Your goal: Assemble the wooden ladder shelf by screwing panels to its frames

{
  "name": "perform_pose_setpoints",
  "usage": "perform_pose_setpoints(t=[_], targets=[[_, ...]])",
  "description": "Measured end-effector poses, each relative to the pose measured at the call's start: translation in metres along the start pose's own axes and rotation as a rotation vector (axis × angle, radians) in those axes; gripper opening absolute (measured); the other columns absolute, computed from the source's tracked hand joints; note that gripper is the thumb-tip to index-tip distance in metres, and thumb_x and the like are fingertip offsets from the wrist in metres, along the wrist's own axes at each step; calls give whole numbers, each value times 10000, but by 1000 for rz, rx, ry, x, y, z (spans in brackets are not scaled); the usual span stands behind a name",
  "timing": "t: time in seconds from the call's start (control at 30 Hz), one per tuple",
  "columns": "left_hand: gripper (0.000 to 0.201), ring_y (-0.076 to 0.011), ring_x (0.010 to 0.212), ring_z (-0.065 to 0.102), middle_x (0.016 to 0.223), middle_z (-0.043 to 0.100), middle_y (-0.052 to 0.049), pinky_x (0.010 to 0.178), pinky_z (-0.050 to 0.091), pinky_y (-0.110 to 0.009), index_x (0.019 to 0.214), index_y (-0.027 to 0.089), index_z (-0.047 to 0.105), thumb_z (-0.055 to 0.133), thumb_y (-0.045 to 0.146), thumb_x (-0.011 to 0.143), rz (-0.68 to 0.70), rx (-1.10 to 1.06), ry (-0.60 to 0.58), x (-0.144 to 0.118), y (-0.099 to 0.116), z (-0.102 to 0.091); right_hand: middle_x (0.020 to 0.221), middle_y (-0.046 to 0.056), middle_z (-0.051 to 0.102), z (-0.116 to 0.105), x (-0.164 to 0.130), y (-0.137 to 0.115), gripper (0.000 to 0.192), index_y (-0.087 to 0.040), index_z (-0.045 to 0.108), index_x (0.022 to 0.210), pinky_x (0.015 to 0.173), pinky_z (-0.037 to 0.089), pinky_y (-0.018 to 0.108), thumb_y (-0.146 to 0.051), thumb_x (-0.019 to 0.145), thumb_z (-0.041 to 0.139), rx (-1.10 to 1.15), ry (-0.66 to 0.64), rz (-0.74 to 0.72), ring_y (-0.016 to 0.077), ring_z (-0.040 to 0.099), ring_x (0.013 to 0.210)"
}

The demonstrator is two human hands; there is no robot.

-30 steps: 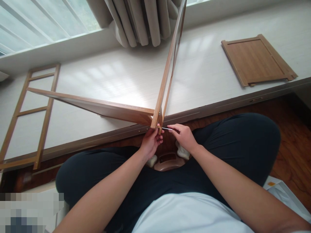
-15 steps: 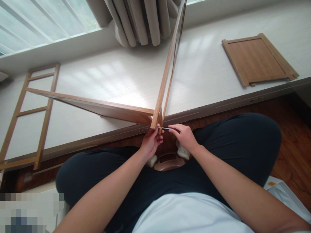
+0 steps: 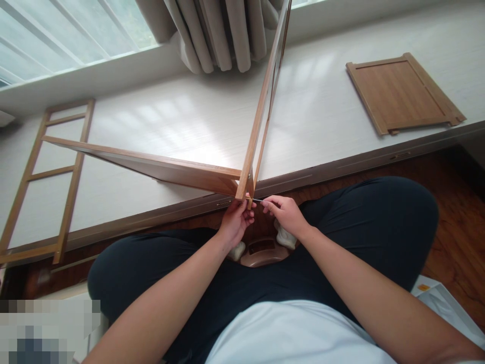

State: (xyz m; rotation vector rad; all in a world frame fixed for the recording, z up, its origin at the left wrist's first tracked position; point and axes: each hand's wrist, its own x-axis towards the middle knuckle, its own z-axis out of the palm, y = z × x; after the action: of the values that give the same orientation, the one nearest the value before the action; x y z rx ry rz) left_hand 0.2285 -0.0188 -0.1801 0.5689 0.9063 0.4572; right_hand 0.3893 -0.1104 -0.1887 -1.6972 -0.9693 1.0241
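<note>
My left hand [image 3: 235,222] is closed around the near lower end of an upright wooden frame [image 3: 261,106], its fingertips at the corner. From the left, a wooden panel [image 3: 159,161] meets that frame close to the same corner. My right hand [image 3: 286,212] pinches a thin metal rod [image 3: 257,200], which looks like a hex key. The rod points left into the frame's corner, between my two hands. Its far tip and whatever it meets there are hidden by the wood and my left fingers.
A ladder-like wooden frame [image 3: 71,202] lies at the left on the pale ledge [image 3: 314,101], and a square wooden panel [image 3: 405,93] lies at the right. Grey curtains [image 3: 215,35] hang behind. Between my feet is a brown plastic object [image 3: 265,259], perhaps a stool.
My right fingers have curled and shifted slightly along the thin metal rod, so less of it shows. My left hand and the wooden parts stay almost still.
</note>
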Motion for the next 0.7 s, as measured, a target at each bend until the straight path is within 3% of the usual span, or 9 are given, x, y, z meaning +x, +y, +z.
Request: perform_pose_setpoints(t=[0.27, 0.47, 0.57, 0.7], targets=[[518, -91, 638, 577, 873, 698, -12, 552, 446, -198, 1097, 206, 645, 908, 441, 718, 4, 5, -1, 0, -1, -1, 740, 36, 707, 4, 3, 5, 397, -175, 784, 933, 538, 455, 247, -545, 883, 648, 253, -21, 148, 147, 578, 627], [515, -91, 641, 574, 881, 697, -14, 554, 443, -197, 1099, 210, 647, 905, 449, 722, 3, 4, -1, 0, -1, 0, 765, 47, 721, 6, 5, 9, 380, -164, 792, 941, 544, 488, 259, -515, 822, 706, 305, 5, 169, 161, 603, 653], [495, -91, 642, 574, 880, 697, -16, 559, 441, -198, 1089, 211, 652, 902, 440, 729, 5, 1, -4, 0, -1, 0, 824, 56, 736, 5, 4, 7, 320, -175, 788, 956, 572, 514, 286, -463, 868, 680, 214, 31, 101, 183, 630, 693], [490, -93, 636, 573, 869, 699, -16, 554, 433, -197, 1083, 208, 650, 904, 429, 727, 1, -4, 0, -1, 0, 1, 925, 67, 746, 3, 1, 1, 190, -203, 780, 932, 806, 540, 350, -322, 943, 632, -28, 102, -148, 218, 674, 866]])
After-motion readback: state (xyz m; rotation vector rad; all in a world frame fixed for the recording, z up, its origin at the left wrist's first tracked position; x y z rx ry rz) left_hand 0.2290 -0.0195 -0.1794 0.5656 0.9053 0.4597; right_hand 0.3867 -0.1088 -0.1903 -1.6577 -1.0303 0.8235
